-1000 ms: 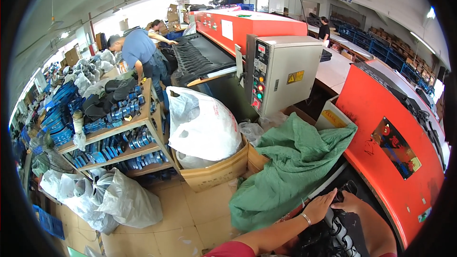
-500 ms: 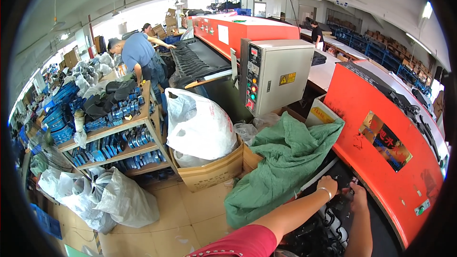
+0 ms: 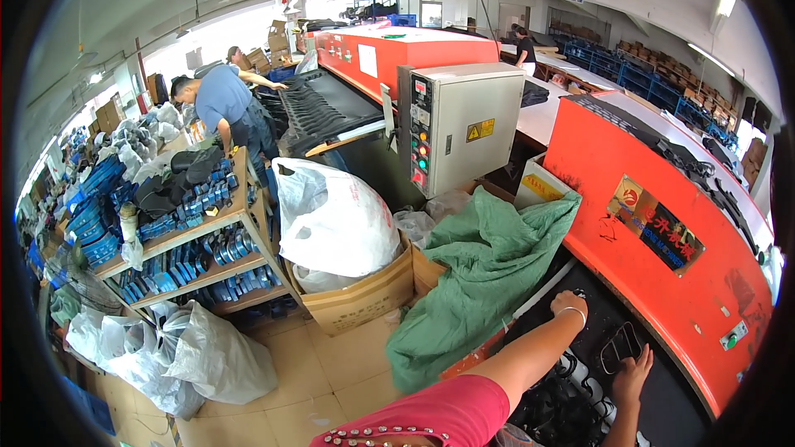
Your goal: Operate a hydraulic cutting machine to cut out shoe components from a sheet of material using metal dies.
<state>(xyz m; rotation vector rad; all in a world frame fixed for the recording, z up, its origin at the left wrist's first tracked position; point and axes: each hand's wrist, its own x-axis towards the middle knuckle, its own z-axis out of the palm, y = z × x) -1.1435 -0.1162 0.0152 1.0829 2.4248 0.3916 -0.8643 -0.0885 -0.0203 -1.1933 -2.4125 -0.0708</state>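
Note:
My left hand point(image 3: 568, 304) reaches over the black bed point(image 3: 603, 308) of the red machine point(image 3: 654, 240). Its fingers are closed on something small and dark, too small to make out. A thin black loop-shaped piece point(image 3: 619, 348) lies on the bed to the right of that hand. At the loop's near right edge is my right hand point(image 3: 632, 377), fingers stretched out; it seems to touch the piece. Tangled black pieces point(image 3: 553, 404) lie in a heap between my forearms, beside white curved parts.
A green cloth point(image 3: 489, 273) drapes left of the bed. Beyond it stand a carton point(image 3: 356, 306) with a white bag point(image 3: 331, 219) and a grey control box point(image 3: 476, 128). Filled bags point(image 3: 224, 356) sit by a wooden shelf point(image 3: 199, 223). A person in blue point(image 3: 222, 99) bends at another machine.
My hands have moved apart; they were close together over the bed. The black loop now shows flat between them, and my right hand's fingers have spread. The whole view has shifted slightly.

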